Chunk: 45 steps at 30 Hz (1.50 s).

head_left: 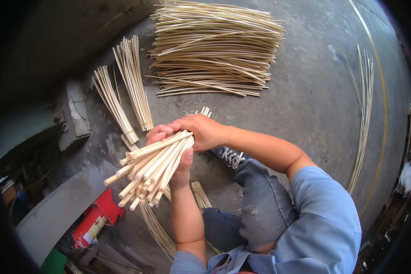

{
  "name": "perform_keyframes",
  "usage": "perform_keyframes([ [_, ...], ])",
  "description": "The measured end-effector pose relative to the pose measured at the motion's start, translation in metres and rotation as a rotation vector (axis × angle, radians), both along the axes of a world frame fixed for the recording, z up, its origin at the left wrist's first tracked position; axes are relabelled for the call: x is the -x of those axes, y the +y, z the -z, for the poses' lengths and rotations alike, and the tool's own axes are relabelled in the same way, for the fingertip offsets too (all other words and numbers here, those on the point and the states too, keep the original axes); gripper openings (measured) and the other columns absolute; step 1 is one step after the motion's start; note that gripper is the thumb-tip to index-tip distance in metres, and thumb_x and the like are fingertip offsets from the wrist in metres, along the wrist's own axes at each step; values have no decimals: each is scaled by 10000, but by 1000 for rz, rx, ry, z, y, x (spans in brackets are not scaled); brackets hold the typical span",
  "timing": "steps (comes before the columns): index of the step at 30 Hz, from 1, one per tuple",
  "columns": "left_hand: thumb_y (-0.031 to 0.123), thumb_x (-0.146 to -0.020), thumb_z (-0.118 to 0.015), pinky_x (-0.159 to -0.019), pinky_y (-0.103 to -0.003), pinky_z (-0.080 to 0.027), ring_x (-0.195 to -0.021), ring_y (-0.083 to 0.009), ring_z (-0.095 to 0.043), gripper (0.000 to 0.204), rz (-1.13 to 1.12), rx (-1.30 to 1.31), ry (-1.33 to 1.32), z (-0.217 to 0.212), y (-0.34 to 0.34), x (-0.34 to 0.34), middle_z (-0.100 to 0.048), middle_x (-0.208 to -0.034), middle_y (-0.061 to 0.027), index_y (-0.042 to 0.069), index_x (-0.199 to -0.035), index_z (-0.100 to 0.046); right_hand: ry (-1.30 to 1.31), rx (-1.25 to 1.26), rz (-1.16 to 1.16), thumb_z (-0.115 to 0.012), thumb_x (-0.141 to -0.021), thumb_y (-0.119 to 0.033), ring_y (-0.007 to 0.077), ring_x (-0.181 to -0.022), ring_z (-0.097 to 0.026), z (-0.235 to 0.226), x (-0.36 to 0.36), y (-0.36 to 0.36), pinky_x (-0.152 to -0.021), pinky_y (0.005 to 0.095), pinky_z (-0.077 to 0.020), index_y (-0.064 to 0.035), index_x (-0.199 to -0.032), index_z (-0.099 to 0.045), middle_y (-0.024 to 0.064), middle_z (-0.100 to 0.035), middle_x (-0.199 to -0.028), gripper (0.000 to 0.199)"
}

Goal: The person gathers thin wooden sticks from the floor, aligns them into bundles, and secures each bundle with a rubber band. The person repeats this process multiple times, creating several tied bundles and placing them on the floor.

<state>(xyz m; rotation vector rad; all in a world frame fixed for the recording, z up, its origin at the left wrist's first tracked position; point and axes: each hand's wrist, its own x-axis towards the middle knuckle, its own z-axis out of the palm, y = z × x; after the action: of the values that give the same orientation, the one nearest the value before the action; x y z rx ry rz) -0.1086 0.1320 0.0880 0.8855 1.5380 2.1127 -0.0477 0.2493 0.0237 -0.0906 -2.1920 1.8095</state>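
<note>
A thick bundle of pale round sticks point(153, 171) is held in front of me, its cut ends fanned out toward the lower left. My left hand point(182, 166) is closed around it from below, with the thumb on the near side and fingertips showing at the far side. Over the top, my right hand point(205, 131) wraps the same bundle, and a few stick tips poke out beyond it. Two upright-looking bundles of sticks point(133, 84) point(116, 107) lie on the floor to the left, gathered at their near ends. More sticks point(157, 230) lie partly hidden under my left forearm.
A wide pile of long sticks point(214, 50) lies on the concrete floor ahead. Long thin strips point(364, 114) rest at the right, near a yellow floor line point(383, 128). At lower left are a red object point(96, 219) and a grey curved panel point(61, 212). My shoe point(230, 156) is beside the bundle.
</note>
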Motion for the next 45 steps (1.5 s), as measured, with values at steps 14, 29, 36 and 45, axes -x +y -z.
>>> perform_keyframes([
  [14,208,-841,-803,-1081,-476,-451,-1130,-267,-610,503,121,34,-324,13,-5,2,-637,-1120,-103,51,-1238,-537,-282,-138,-167,-785,-690,-240,417,-821,-693,-5,-15,17,-754,492,-557,-36,-983,-677,201,-721,-857,374],
  [29,145,-984,-685,-915,-441,-560,-959,-262,-668,272,-105,82,-1227,125,-29,-98,-649,-1027,-112,41,-1195,-546,-920,270,-48,-820,-804,-560,335,-1116,-689,30,-119,25,-962,401,-543,81,-1422,-500,248,-679,-1242,946],
  [36,165,-983,-692,-859,-416,-571,-893,-250,-689,216,-146,141,-1219,122,-29,-91,-686,-956,-119,-9,-1082,-611,-721,228,13,-730,-961,-363,206,-1003,-688,24,-71,36,-915,368,-541,1,-1133,-686,122,-731,-1031,406],
  [45,100,-950,-713,-1037,-340,-487,-1219,-158,-556,524,-66,80,-1153,111,-8,-103,-543,-1321,-61,20,-1408,-473,-378,-198,-31,-788,-848,-173,184,-772,-622,22,-48,20,-710,357,-538,-63,-1066,-726,57,-612,-878,252],
])
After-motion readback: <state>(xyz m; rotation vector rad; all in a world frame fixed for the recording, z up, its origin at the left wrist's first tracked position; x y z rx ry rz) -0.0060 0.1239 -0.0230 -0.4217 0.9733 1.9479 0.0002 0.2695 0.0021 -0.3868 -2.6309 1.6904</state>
